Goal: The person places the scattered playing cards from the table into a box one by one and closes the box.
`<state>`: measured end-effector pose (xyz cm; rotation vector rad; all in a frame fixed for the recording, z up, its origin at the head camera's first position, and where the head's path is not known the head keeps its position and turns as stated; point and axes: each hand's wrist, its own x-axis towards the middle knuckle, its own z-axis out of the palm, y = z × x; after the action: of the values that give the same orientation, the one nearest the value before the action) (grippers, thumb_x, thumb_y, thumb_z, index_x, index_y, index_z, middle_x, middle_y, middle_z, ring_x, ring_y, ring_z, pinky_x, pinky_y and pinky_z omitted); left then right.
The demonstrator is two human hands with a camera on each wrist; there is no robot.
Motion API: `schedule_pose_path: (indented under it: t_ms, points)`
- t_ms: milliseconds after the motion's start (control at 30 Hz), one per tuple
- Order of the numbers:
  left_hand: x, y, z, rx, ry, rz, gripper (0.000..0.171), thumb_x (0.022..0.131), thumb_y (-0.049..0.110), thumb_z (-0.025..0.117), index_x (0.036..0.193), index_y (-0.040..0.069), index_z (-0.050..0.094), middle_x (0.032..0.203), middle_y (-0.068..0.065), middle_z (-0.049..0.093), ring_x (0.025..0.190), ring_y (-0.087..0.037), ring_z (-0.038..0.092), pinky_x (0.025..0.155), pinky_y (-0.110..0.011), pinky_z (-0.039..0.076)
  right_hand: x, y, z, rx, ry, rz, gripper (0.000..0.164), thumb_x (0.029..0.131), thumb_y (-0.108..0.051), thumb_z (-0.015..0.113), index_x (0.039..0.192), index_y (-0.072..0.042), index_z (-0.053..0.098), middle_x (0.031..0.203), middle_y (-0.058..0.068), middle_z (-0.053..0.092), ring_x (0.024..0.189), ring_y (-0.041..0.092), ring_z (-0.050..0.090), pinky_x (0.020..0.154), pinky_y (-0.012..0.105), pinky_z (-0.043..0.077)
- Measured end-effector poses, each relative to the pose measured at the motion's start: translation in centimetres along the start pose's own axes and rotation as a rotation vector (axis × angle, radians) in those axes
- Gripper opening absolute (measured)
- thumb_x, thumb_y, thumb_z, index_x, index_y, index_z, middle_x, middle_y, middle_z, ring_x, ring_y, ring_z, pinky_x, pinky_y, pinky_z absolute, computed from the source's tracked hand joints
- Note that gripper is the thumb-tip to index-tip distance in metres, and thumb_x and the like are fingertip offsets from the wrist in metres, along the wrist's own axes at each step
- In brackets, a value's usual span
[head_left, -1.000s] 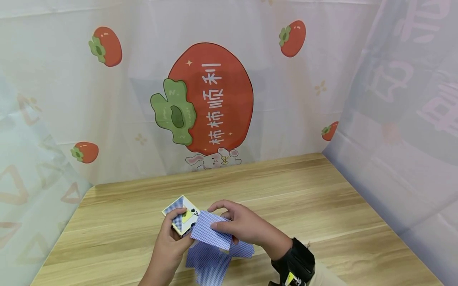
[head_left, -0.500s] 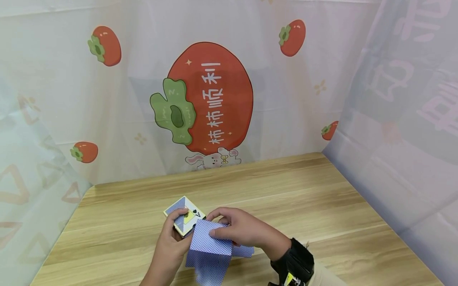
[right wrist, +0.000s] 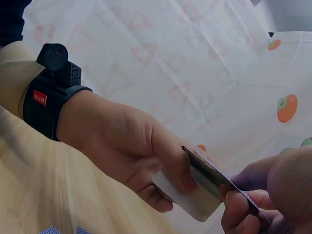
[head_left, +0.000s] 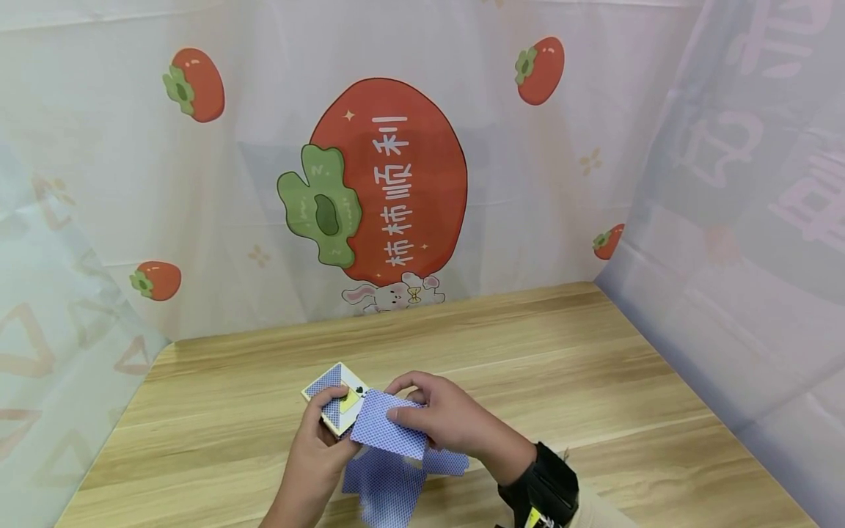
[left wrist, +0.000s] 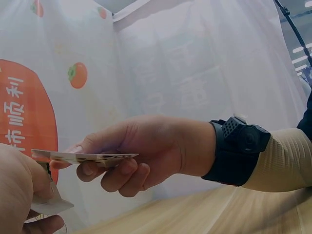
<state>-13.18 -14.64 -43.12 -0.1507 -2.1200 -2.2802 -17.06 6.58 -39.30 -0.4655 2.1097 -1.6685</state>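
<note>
My left hand [head_left: 315, 447] grips a card box [head_left: 333, 400] printed with a blue pattern, a yellow patch and a spade, fingers over its face. To its right, my right hand [head_left: 455, 414] pinches a blue-backed playing card [head_left: 389, 425], thumb on the back. This card overlaps the box's right corner in the head view. In the left wrist view the card [left wrist: 83, 157] shows edge-on, its printed face downward over the curled fingers [left wrist: 127, 166]. The right wrist view has the box [right wrist: 195, 195] tilted beside the card's edge, partly hidden by the left thumb.
Several blue-backed cards [head_left: 389, 488] lie spread on the wooden table [head_left: 561, 367] beneath the hands, partly covered by them. A white cloth backdrop [head_left: 515, 169] with printed persimmons stands behind and on both sides. My right wrist wears a black strap [head_left: 541, 484].
My right hand dipped with the card toward the table, then rose and tilted the card back up. The box in my left hand shifted slightly right.
</note>
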Motion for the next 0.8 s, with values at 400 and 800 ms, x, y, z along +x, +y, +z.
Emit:
schedule_pose_path:
  t_ms: [400,800]
  points:
    - [0.20,0.23,-0.32,0.047,0.052,-0.004,0.058,0.092,-0.011,0.062,0.141,0.003,0.035,0.144,-0.030,0.039,0.117,-0.004,0.057,0.091,-0.018,0.053,0.01,0.05,0.25,0.010,-0.054,-0.012,0.026,0.094,-0.020,0.073,0.118,-0.022,0.065,0.080,0.003,0.067,0.052,0.013,0.054,0.042,0.021,0.042]
    - [0.07,0.25,-0.46,0.010,0.027,0.002,0.057,0.091,-0.009,0.065,0.138,0.004,0.035,0.129,-0.027,0.046,0.105,-0.014,0.063,0.083,-0.023,0.057,0.16,0.12,0.35,0.060,0.003,-0.018,0.030,0.095,-0.022,0.072,0.123,-0.018,0.063,0.090,0.004,0.070,0.060,0.014,0.058,0.046,0.022,0.046]
